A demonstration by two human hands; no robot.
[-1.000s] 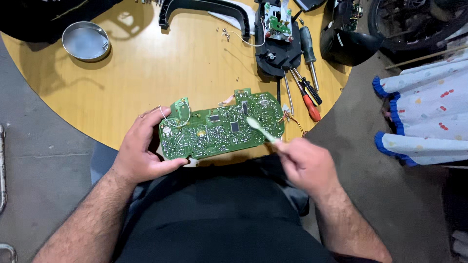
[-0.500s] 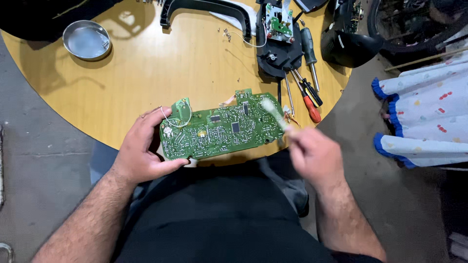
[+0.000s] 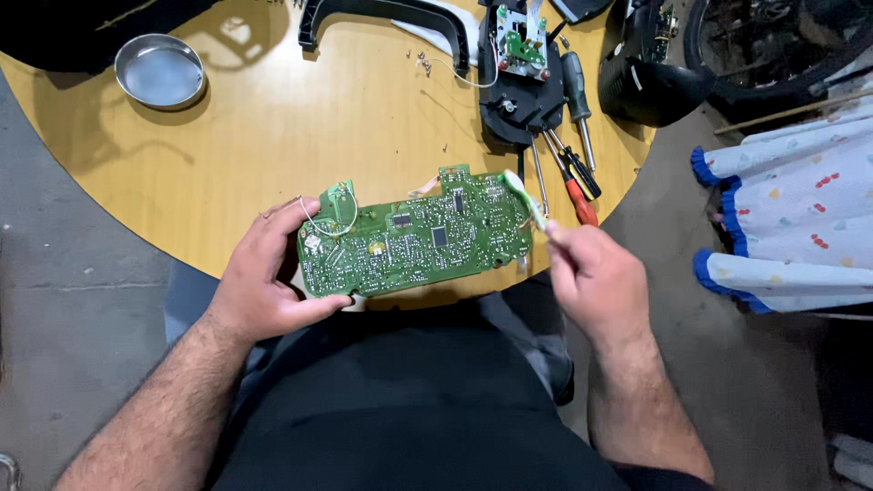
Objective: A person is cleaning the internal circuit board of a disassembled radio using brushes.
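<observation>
Where we hold the work: the green circuit board [image 3: 418, 238] sits lengthwise above our lap, at the near edge of the round wooden table [image 3: 273, 155], component side up.
Left hand [image 3: 264, 273]: we clamp the board's left end, thumb under the near edge and fingers curled over the far one, beside a loop of white wire [image 3: 327, 218].
Right hand [image 3: 591, 277]: our fingers are closed around the handle of a pale green brush [image 3: 523, 195], like a toothbrush, whose head lies on the board's right far corner.
Step in hand: we judge it to be brushing the board clean, with the bristles now at the right end.
What the next stroke calls for: a light touch and a steady left grip (the wire loop and small parts look easy to snag), and the middle and left of the board would need their share.
Just beyond the board: two screwdrivers [image 3: 573, 177], one red-handled, lie side by side near the brush tip.
Farther: an opened black housing [image 3: 520, 82] carries a small green board.
Far left: a shallow metal bowl [image 3: 159, 71] stands well apart.
</observation>
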